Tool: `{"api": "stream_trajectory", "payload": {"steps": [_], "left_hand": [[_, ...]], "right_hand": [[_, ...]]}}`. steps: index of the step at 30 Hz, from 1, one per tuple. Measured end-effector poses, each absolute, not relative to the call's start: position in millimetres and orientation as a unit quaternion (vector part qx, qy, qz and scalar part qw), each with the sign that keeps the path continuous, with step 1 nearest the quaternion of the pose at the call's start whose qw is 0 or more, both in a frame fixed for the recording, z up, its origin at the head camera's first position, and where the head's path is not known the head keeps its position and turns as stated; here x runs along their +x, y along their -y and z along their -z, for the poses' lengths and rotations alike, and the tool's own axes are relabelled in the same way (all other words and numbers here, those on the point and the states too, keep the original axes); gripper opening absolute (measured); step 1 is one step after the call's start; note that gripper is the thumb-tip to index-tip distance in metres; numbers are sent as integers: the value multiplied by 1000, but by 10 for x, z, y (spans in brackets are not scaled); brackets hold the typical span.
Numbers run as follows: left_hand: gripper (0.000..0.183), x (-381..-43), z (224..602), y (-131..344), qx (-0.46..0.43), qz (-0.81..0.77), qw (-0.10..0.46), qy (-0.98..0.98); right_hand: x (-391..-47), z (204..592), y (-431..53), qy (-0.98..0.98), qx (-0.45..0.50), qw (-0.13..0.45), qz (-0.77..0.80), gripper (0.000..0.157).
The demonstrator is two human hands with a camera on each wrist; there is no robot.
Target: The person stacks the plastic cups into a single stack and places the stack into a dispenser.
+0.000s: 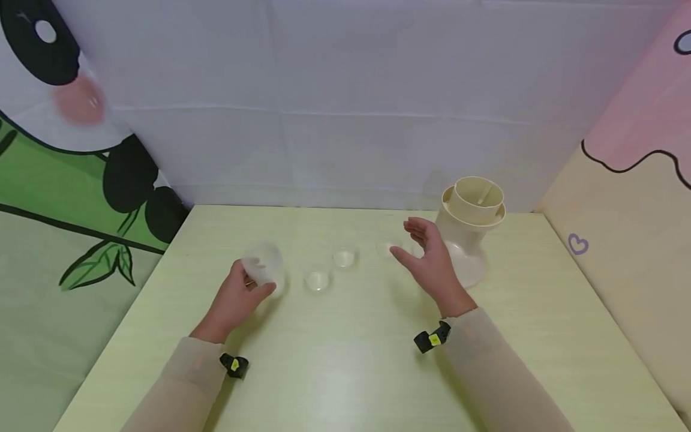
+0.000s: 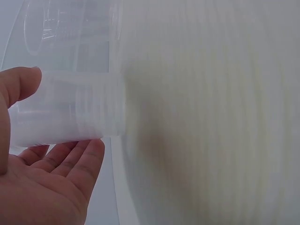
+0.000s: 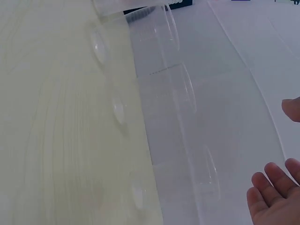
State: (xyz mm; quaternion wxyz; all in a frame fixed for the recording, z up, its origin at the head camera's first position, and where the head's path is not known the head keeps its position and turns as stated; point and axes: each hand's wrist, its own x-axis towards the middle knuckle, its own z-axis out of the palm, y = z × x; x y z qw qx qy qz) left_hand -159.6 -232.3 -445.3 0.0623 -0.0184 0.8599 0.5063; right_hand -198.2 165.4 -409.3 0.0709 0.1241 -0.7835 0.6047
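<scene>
In the left wrist view, my left hand (image 1: 237, 301) holds a frosted, see-through plastic cup (image 2: 68, 110) between thumb and fingers. Its ridged end points toward the table. The same cup looks whitish in the head view. Three clear cups stand to its right: a near one (image 1: 317, 279), a middle one (image 1: 344, 257) and a far one (image 1: 387, 246). Raised beside the far cup, my right hand (image 1: 434, 264) has its thumb and fingers spread, with nothing in it. In the right wrist view its fingers (image 3: 267, 187) show at the lower right edge.
Behind my right hand stands a white, wide-footed stand (image 1: 468, 264) topped by a cream double-ring piece (image 1: 477, 201). The pale wooden table (image 1: 335, 366) meets a white cloth backdrop (image 1: 345, 150). Printed cloths hang at left and right.
</scene>
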Motion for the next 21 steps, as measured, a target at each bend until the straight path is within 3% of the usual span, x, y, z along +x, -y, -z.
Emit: {"api": "stream_trajectory", "payload": {"steps": [14,21], "left_hand": [[79,-1561,4424,2352,-20,-510,64,-857],[79,-1547,4420,2364,-29,-505,69,-860]], "right_hand": [[-2323,4255,-1665,756,53,61,-649,72],[-2453,4295,-1667,768,21,25,-640,79]]}}
